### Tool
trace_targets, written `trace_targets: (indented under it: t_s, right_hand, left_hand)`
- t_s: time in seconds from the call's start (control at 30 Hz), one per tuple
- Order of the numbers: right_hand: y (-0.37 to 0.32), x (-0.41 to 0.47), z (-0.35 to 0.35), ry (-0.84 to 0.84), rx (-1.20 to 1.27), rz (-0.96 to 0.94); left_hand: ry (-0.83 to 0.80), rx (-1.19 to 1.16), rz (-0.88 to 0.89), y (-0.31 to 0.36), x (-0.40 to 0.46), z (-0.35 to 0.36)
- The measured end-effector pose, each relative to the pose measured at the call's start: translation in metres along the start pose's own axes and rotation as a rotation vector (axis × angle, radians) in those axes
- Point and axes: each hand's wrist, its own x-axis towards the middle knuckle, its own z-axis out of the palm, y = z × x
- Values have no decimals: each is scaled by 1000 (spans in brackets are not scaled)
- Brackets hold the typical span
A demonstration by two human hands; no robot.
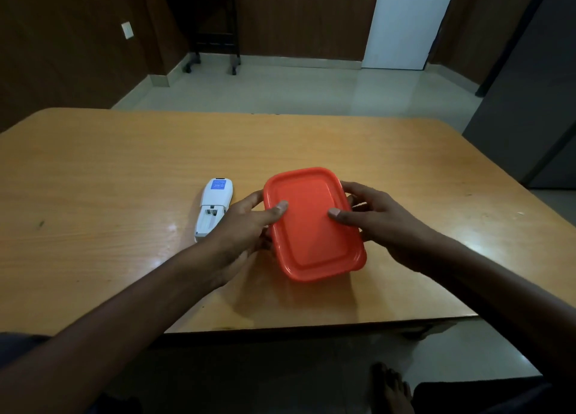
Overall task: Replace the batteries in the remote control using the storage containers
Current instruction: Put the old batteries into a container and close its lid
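An orange rectangular storage container (311,226) with its lid on stands in the middle of the wooden table (124,170). My left hand (243,229) grips its left side, thumb pressed on the lid. My right hand (374,223) grips its right side, thumb on the lid too. A white remote control (213,206) lies face down just left of my left hand. Its battery compartment is uncovered and looks empty. The inside of the container is hidden by the lid.
The table's near edge (311,328) runs just below my forearms. A black wheeled stand (215,30) and a white door (402,23) are at the far wall. A bare foot (389,388) shows on the floor under the table.
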Motion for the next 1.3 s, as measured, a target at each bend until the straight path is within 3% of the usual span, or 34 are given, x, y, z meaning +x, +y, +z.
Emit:
trace_targets:
  t_s: [0.1,0.23,0.53,0.67,0.8,0.97,1.13,1.3]
  right_hand:
    - [-1,-1,15,81,31,-32]
    - [-8,-2,32,147,-35,-56]
    - [-16,2,53,254,-16,-210]
    - [-24,3,46,256,-25,-168]
    - [-22,4,40,241,-14,-80]
    - [-5,4,54,255,138,-34]
    - [-7,14,51,429,260,12]
    - [-12,13,44,429,-22,-194]
  left_hand:
    - [80,17,46,-1,3,5]
    - [197,166,239,-2,-4,18]
    - [382,199,363,-10,-3,20]
    - [465,94,423,-7,-5,29]
    - [609,-196,273,4,1,24]
    - [480,-445,145,13,3,9]
    - [365,-256,153,12,0,7]
    - [293,-74,195,18,0,6]
